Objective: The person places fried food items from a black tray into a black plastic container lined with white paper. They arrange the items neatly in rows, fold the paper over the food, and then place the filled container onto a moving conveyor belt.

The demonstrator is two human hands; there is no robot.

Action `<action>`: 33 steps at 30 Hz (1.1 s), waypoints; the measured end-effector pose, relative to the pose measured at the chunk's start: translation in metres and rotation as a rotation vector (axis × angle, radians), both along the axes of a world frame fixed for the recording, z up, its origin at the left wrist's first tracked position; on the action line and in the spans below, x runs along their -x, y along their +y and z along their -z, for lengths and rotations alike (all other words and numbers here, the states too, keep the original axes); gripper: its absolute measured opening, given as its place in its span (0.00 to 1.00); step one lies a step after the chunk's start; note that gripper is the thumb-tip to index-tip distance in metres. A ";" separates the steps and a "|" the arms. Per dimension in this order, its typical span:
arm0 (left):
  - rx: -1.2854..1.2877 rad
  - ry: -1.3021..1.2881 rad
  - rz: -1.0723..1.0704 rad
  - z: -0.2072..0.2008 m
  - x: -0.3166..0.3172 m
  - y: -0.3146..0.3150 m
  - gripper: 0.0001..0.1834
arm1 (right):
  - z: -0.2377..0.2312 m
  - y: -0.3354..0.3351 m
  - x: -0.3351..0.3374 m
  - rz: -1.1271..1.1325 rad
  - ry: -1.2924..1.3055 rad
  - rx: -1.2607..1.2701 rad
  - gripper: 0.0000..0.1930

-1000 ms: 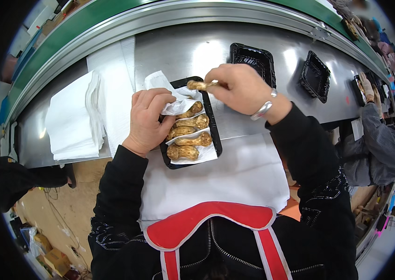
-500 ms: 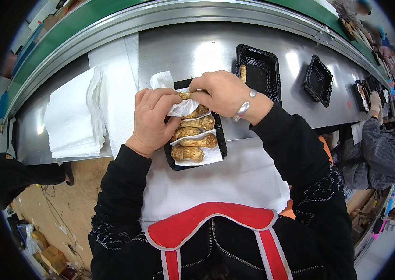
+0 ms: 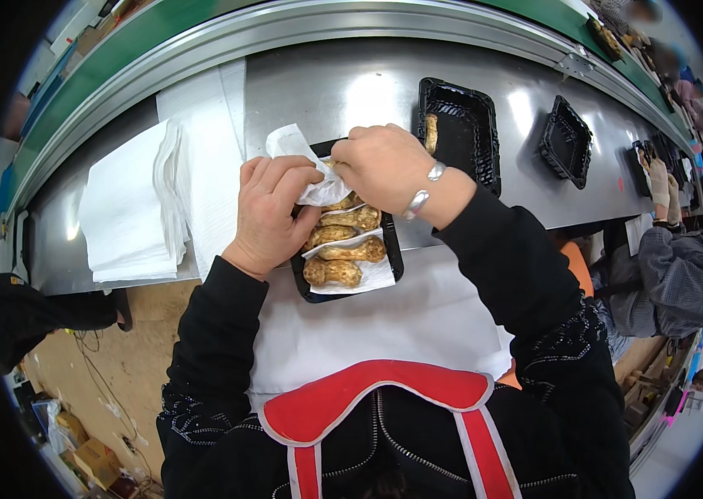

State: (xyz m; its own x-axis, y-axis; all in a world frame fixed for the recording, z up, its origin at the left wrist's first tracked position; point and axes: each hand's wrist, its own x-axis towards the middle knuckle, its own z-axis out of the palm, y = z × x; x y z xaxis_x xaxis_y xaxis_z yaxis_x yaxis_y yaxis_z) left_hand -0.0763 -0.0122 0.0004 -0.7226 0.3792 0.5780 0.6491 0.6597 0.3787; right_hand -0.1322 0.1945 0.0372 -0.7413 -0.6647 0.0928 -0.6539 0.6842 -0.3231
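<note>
Our left hand (image 3: 272, 212) is curled almost closed, pinching a thin white paper sheet (image 3: 318, 194) over the far end of the long black plastic tray (image 3: 396, 266). Our right hand (image 3: 393, 170) bends its fingers in by the sheet's edge, above the tray; we can't tell what they hold. Knobbly brown mushrooms (image 3: 330, 272) lie side by side in the tray. We think the paper could rip if we tug hard, or a mushroom could get squashed if we press down.
</note>
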 end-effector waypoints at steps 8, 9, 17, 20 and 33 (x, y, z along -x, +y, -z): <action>0.001 -0.014 -0.003 0.000 0.000 0.000 0.21 | -0.007 0.010 0.011 0.047 -0.128 0.091 0.07; -0.003 -0.012 0.000 -0.001 0.000 0.001 0.21 | -0.005 0.010 0.012 0.041 -0.087 0.088 0.07; 0.001 -0.011 -0.004 0.001 0.001 0.000 0.20 | 0.005 0.006 0.007 0.021 0.030 -0.076 0.06; -0.003 -0.008 -0.001 0.000 0.001 0.000 0.20 | 0.010 0.004 0.005 0.031 0.055 -0.158 0.07; -0.003 -0.046 0.003 0.001 0.001 -0.001 0.20 | 0.014 0.001 0.007 -0.053 0.086 -0.093 0.08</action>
